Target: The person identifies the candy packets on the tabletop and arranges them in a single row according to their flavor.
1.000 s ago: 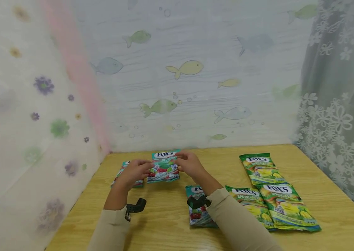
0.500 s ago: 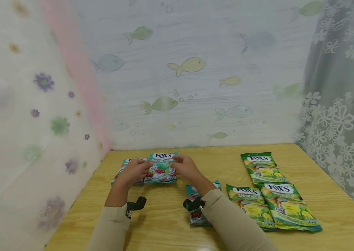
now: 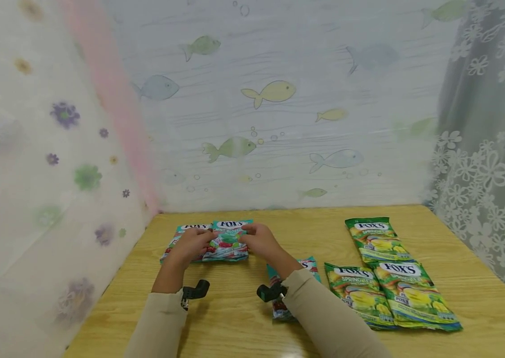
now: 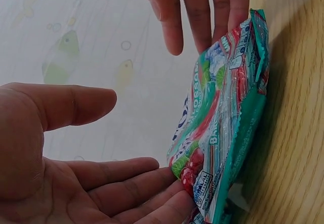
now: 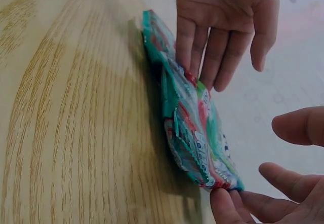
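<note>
In the head view, a shiny teal, red and white plastic candy bag (image 3: 227,242) is lying near the far edge of the yellow wooden table (image 3: 230,308), showing dark FOX'S letters. The left hand (image 3: 191,243) and right hand (image 3: 261,241) are touching its sides. Three green and yellow plastic bags (image 3: 413,293) are lying toward the table's right edge.

In the left wrist view, red berry and green leaf pictures are showing on the wrinkly bag. The left fingers are pointing out straight, not gripping, just touching.

In the right wrist view, the right fingertips are touching the bag's crinkly edge, thumb standing apart.
</note>
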Demonstrator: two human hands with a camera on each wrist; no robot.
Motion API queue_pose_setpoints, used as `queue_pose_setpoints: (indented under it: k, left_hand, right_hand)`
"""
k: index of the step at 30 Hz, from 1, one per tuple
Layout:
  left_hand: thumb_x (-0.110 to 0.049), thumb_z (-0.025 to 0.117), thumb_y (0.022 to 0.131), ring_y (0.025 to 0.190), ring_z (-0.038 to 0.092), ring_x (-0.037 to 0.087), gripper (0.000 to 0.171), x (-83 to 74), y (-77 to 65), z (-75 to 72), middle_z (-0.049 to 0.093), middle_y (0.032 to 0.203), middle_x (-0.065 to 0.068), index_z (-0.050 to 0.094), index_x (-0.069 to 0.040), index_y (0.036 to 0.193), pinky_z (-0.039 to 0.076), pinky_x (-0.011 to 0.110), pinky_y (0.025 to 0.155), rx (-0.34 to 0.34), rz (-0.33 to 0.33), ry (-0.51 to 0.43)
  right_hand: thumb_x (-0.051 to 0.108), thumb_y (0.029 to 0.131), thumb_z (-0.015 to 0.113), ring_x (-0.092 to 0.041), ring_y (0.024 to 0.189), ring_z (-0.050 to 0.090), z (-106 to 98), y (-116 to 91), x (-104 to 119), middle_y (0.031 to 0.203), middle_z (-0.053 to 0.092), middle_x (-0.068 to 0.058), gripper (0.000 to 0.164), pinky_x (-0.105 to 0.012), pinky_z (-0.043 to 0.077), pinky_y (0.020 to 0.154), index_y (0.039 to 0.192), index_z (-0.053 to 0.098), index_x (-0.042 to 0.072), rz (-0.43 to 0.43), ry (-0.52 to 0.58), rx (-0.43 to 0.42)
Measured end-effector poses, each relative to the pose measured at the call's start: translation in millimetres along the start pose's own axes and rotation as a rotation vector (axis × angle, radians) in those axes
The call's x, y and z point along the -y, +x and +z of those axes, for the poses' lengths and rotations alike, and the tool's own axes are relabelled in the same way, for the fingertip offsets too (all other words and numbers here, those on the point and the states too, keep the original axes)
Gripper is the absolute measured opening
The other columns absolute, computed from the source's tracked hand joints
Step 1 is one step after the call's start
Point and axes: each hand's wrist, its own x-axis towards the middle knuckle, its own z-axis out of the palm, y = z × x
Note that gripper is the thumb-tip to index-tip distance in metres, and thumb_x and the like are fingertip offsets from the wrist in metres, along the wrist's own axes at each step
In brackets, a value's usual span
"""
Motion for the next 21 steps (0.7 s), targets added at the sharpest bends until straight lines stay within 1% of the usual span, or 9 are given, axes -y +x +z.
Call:
queue_pose_setpoints:
  k: [4, 7, 9, 12, 15, 18, 20, 21]
  left_hand:
    - [-0.040, 0.061, 0.104, 0.142, 0.049, 0.040, 0.051, 0.0, -0.1, -0.5, 0.047, 0.154, 0.020, 0.063, 0.002, 0.132, 0.051, 0.051, 0.107, -0.009, -0.002, 0.006]
    - [-0.042, 0.061, 0.104, 0.136, 0.054, 0.039, 0.051, 0.6, -0.6, -0.5, 0.049, 0.152, 0.020, 0.064, 0.001, 0.132, 0.053, 0.048, 0.100, -0.016, -0.005, 0.038]
    - [-0.042, 0.060, 0.104, 0.131, 0.056, 0.038, 0.052, 1.3, -0.8, -0.1, 0.048, 0.153, 0.020, 0.064, -0.001, 0.136, 0.052, 0.047, 0.096, -0.020, -0.008, 0.061]
    - [-0.042, 0.060, 0.104, 0.131, 0.055, 0.038, 0.055, 2.3, -0.8, 0.4, 0.047, 0.155, 0.021, 0.061, 0.000, 0.141, 0.052, 0.049, 0.099, -0.017, -0.011, 0.074]
    - [-0.040, 0.060, 0.104, 0.140, 0.051, 0.040, 0.058, 2.9, -0.5, 0.4, 0.044, 0.158, 0.021, 0.057, 0.000, 0.145, 0.050, 0.052, 0.108, -0.012, -0.003, 0.043]
    - [-0.037, 0.060, 0.104, 0.141, 0.050, 0.040, 0.057, 4.5, 0.3, -0.4, 0.046, 0.156, 0.021, 0.055, 0.001, 0.147, 0.049, 0.052, 0.111, -0.011, -0.001, -0.002]
    - [-0.035, 0.062, 0.104, 0.139, 0.054, 0.039, 0.057, 6.1, 0.8, -1.1, 0.049, 0.153, 0.021, 0.054, 0.002, 0.147, 0.050, 0.050, 0.111, -0.017, -0.005, -0.023]
    - [-0.033, 0.062, 0.104, 0.137, 0.056, 0.038, 0.057, 7.2, 1.1, -1.7, 0.051, 0.151, 0.022, 0.053, 0.002, 0.148, 0.051, 0.048, 0.110, -0.022, -0.008, -0.023]
  right_hand:
    - [0.023, 0.100, 0.065, -0.037, 0.134, 0.056, 2.0, 0.5, 1.3, 0.152, 0.051, -0.021, 0.053, -0.050, 0.055, 0.100, 0.148, 0.054, 0.004, -0.004, -0.020, 0.009]
    - [0.023, 0.100, 0.064, -0.036, 0.133, 0.056, 3.3, 0.3, 0.6, 0.151, 0.052, -0.021, 0.052, -0.049, 0.055, 0.098, 0.148, 0.054, 0.003, -0.005, -0.040, 0.007]
    - [0.022, 0.101, 0.064, -0.035, 0.130, 0.058, 4.0, 0.2, -0.1, 0.150, 0.054, -0.021, 0.051, -0.047, 0.055, 0.095, 0.147, 0.055, 0.002, -0.003, -0.049, 0.004]
    - [0.022, 0.101, 0.064, -0.032, 0.123, 0.061, 4.7, -0.3, -1.1, 0.148, 0.055, -0.021, 0.050, -0.045, 0.056, 0.092, 0.147, 0.055, 0.002, 0.005, -0.056, 0.002]
    - [0.022, 0.101, 0.064, -0.025, 0.113, 0.063, 4.6, -0.4, -2.5, 0.148, 0.055, -0.021, 0.051, -0.041, 0.055, 0.087, 0.147, 0.055, 0.002, 0.005, -0.058, 0.001]
    - [0.020, 0.101, 0.064, -0.023, 0.097, 0.063, 4.1, -0.5, -4.1, 0.149, 0.053, -0.023, 0.052, -0.037, 0.053, 0.079, 0.149, 0.053, 0.001, 0.001, -0.037, 0.003]
    - [0.018, 0.101, 0.064, -0.024, 0.097, 0.063, 3.5, -0.8, -4.8, 0.151, 0.052, -0.024, 0.054, -0.035, 0.051, 0.075, 0.150, 0.051, 0.001, 0.001, -0.023, 0.000]
    - [0.016, 0.099, 0.065, -0.026, 0.101, 0.064, 3.3, -1.1, -5.3, 0.152, 0.051, -0.024, 0.055, -0.035, 0.051, 0.074, 0.150, 0.051, 0.001, -0.001, -0.016, -0.001]
